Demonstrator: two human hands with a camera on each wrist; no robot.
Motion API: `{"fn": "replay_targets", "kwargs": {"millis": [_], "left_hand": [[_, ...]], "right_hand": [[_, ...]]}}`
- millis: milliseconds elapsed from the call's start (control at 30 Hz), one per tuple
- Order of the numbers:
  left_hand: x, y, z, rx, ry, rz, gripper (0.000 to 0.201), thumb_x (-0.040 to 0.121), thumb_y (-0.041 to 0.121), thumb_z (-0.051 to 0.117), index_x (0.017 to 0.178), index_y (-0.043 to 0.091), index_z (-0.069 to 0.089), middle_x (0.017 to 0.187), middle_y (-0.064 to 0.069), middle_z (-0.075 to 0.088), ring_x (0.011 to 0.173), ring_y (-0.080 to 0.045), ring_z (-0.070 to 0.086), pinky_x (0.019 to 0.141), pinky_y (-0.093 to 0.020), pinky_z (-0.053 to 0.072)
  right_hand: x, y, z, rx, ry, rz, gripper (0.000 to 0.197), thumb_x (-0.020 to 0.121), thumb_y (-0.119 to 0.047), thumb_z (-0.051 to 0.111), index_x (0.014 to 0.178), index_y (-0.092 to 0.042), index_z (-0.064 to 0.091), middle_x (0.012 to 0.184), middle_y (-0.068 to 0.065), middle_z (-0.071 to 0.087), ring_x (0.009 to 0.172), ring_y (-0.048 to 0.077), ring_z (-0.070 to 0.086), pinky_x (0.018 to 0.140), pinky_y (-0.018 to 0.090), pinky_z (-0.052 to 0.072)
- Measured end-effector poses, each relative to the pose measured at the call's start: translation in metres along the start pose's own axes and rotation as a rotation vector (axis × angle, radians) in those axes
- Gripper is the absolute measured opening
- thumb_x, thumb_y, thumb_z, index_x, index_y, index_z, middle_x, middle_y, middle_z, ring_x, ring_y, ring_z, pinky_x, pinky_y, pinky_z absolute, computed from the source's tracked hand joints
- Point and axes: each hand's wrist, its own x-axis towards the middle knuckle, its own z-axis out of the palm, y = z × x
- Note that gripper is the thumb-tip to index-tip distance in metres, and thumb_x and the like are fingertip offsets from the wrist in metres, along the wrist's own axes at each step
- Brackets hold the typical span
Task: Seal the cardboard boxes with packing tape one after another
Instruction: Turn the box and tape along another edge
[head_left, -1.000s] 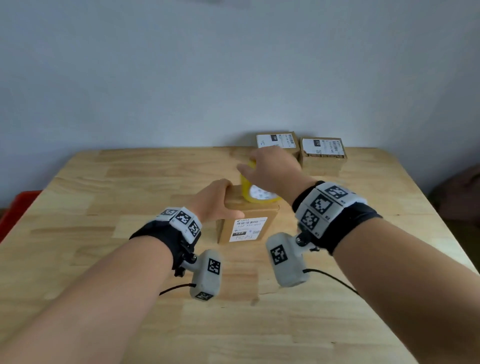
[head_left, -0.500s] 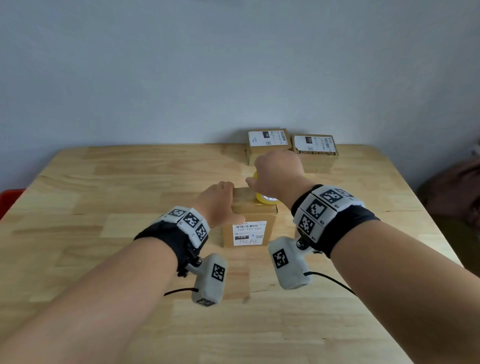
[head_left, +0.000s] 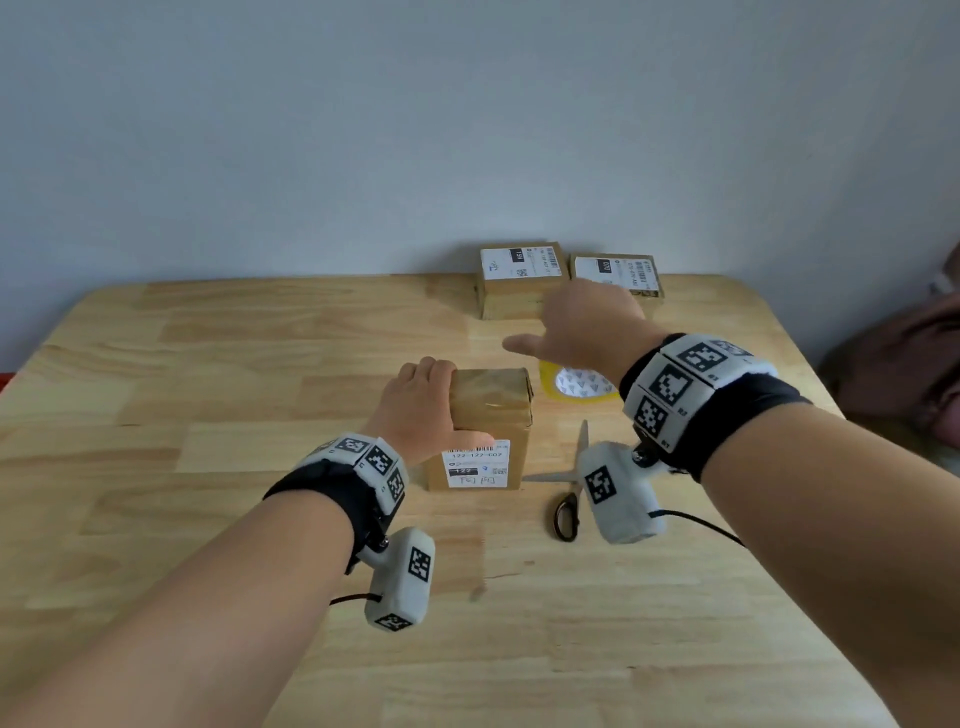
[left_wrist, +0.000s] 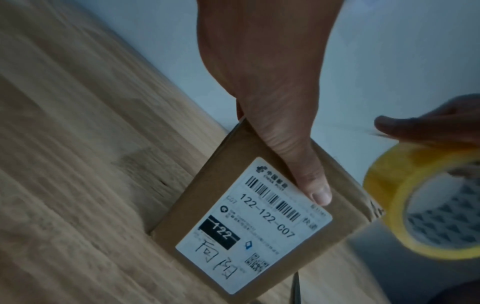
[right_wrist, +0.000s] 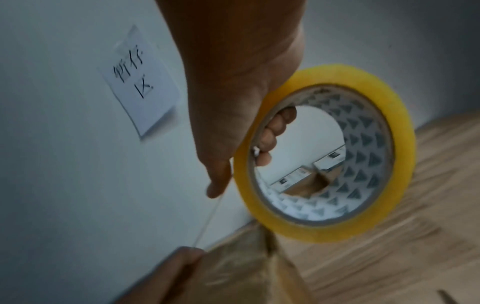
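Yellow packing tape roll (right_wrist: 322, 154), gripped by the right hand (head_left: 587, 327) with fingers (right_wrist: 270, 139) through its core, hangs just right of the near cardboard box (head_left: 488, 415) on the tabletop (head_left: 208, 364). A tape strip (right_wrist: 207, 222) runs left from the roll to the box top. Left hand (head_left: 421, 410) clasps the box's left side, thumb on its label (left_wrist: 259, 222). Scissors (head_left: 569, 483) lie nearer the right hand, probably for the cut.

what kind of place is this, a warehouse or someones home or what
Probably a small parcel-packing spot in a plain room, not a warehouse: labelled cardboard boxes sit on a wooden table, with a yellow tape roll and a handwritten note on the wall.
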Motion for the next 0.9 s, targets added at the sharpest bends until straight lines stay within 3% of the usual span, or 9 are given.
{"fn": "replay_targets", "kwargs": {"millis": [133,400,567,700,800,900], "left_hand": [[0.002,0.001,0.001,0.005,0.001,-0.005,0.095,0.065,0.071,0.066,0.133,0.014,0.036,0.129,-0.003,0.043,0.116,-0.022,0.041,0.097,-0.034,0.036],[0.003,0.000,0.003,0.048,-0.029,-0.026,0.096,0.064,0.074,0.065,0.134,0.017,0.033,0.132,-0.002,0.040,0.119,-0.022,0.038,0.101,-0.035,0.035],[0.003,0.003,0.001,0.073,-0.029,-0.027,0.100,0.063,0.076,0.063,0.136,0.016,0.031,0.135,-0.004,0.039,0.123,-0.023,0.037,0.102,-0.037,0.034],[0.005,0.005,-0.006,0.210,-0.090,-0.031,0.105,0.064,0.086,0.049,0.139,0.016,0.027,0.139,-0.004,0.036,0.128,-0.024,0.034,0.108,-0.041,0.023],[0.015,0.021,-0.013,0.259,-0.160,0.023,0.114,0.064,0.088,0.044,0.147,0.014,0.017,0.148,-0.008,0.027,0.138,-0.027,0.022,0.117,-0.047,0.008],[0.022,0.047,-0.007,0.109,-0.207,0.073,0.116,0.063,0.085,0.052,0.151,0.025,0.005,0.150,-0.008,0.027,0.136,-0.029,0.027,0.112,-0.048,0.018]], "right_hand": [[0.000,0.011,0.031,0.048,-0.089,0.064,0.073,0.082,-0.080,0.031,0.055,-0.014,0.043,0.052,-0.003,0.042,0.045,0.012,0.042,0.042,0.023,0.034],[-0.004,0.015,0.071,0.346,-0.085,0.153,0.070,0.081,-0.079,0.038,0.057,-0.014,0.041,0.055,-0.002,0.043,0.048,0.014,0.041,0.042,0.024,0.029],[-0.003,0.014,0.086,0.416,-0.114,0.185,0.071,0.079,-0.081,0.037,0.061,-0.013,0.046,0.057,0.000,0.046,0.052,0.016,0.045,0.046,0.025,0.033],[0.000,0.014,0.089,0.424,-0.130,0.192,0.071,0.081,-0.079,0.037,0.067,-0.011,0.051,0.062,0.001,0.051,0.057,0.017,0.050,0.049,0.027,0.036],[0.001,0.011,0.086,0.392,-0.116,0.189,0.069,0.081,-0.078,0.039,0.065,-0.011,0.049,0.064,0.001,0.050,0.058,0.017,0.050,0.048,0.026,0.034],[0.001,0.005,0.082,0.354,-0.095,0.189,0.064,0.084,-0.073,0.043,0.064,-0.012,0.049,0.064,0.001,0.050,0.057,0.017,0.049,0.046,0.026,0.033]]}}
